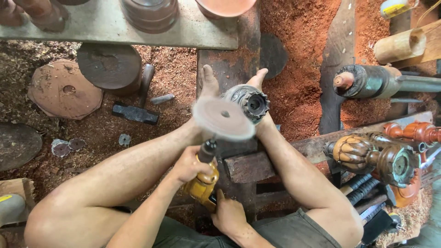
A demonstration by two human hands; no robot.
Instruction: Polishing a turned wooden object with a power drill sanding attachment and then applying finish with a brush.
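My left hand (pixel 189 164) grips the front of a yellow power tool (pixel 203 183). My right hand (pixel 228 214) holds the tool's rear end close to my lap. The tool carries a pale round disc (pixel 223 118), blurred from spinning. The disc sits just in front of a grey carved wooden piece (pixel 248 100) with a toothed end. That piece is clamped between my two bare feet (pixel 207 85) over a dark wooden beam (pixel 229 64).
Reddish sawdust (pixel 298 55) covers the ground. Round wooden discs (pixel 109 65) and a hammer head (pixel 135 114) lie to the left. Carved turned pieces (pixel 367 154) and a lathe spindle (pixel 367 81) are on the right. A plank (pixel 105 25) with turned pieces runs along the top.
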